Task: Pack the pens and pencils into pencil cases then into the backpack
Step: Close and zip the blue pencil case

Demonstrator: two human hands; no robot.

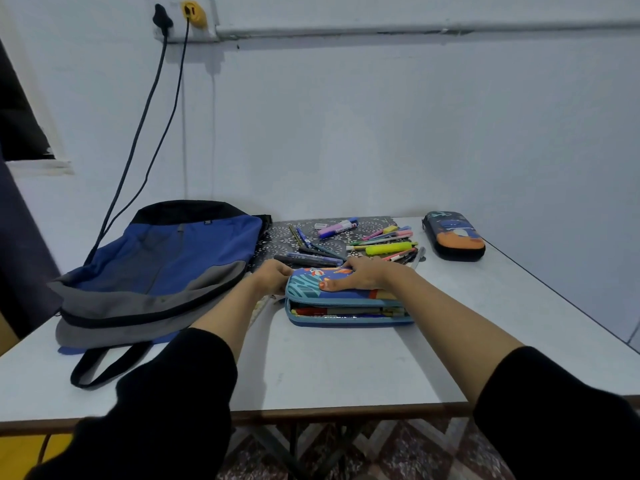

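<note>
A blue patterned pencil case (346, 299) lies in the middle of the white table, its lid lowered but unzipped, with pens showing in the gap along the near side. My right hand (360, 277) lies flat on the lid, thumb along its top. My left hand (273, 277) grips the case's left end. Behind it, several loose pens, markers and highlighters (360, 244) lie on a dark patterned mat. A blue and grey backpack (162, 271) lies flat on the left. A second dark pencil case (453, 235), closed, sits at the back right.
The table's front edge (346, 414) is close to me and its right edge runs diagonally past the dark case. Two black cables (145, 133) hang from wall sockets down behind the backpack. A backpack strap (100, 368) loops toward the front edge.
</note>
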